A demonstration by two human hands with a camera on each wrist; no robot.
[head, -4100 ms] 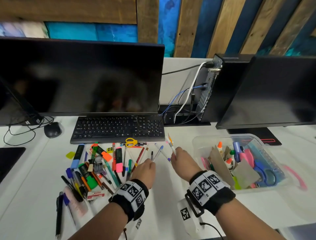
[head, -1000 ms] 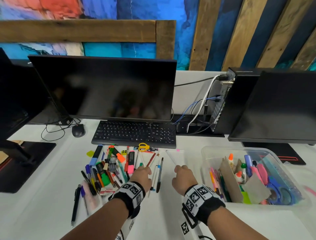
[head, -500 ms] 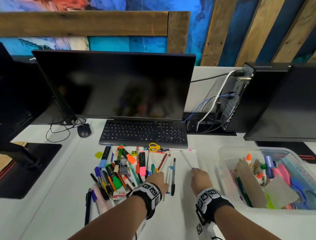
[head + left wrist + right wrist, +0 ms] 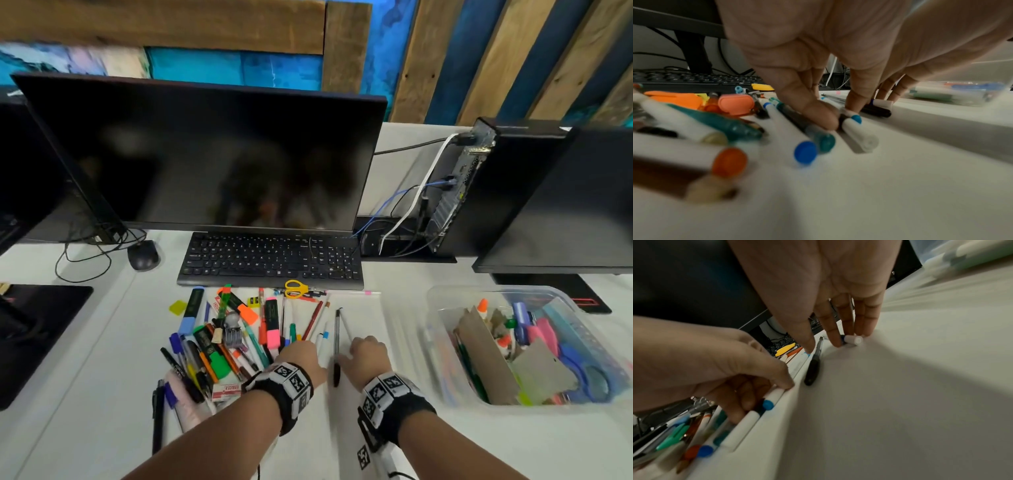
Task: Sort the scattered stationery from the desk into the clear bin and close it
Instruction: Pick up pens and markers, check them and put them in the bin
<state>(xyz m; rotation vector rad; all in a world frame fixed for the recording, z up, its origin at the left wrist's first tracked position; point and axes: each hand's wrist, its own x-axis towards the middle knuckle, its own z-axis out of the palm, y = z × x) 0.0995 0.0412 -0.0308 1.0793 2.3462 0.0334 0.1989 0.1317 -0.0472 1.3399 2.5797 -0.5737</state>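
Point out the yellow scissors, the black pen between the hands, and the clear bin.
yellow scissors (image 4: pixel 295 289): head view, on the yellow handles.
black pen (image 4: pixel 337 342): head view, on the middle of its barrel.
clear bin (image 4: pixel 435 325): head view, on its left wall.

Clear plastic bin (image 4: pixel 438 359) — matt white desk (image 4: pixel 513 445), glossy monitor (image 4: pixel 205 154).

White desk (image 4: pixel 102 342): pens (image 4: pixel 222 342), keyboard (image 4: pixel 270 260), clear bin (image 4: pixel 435 308).
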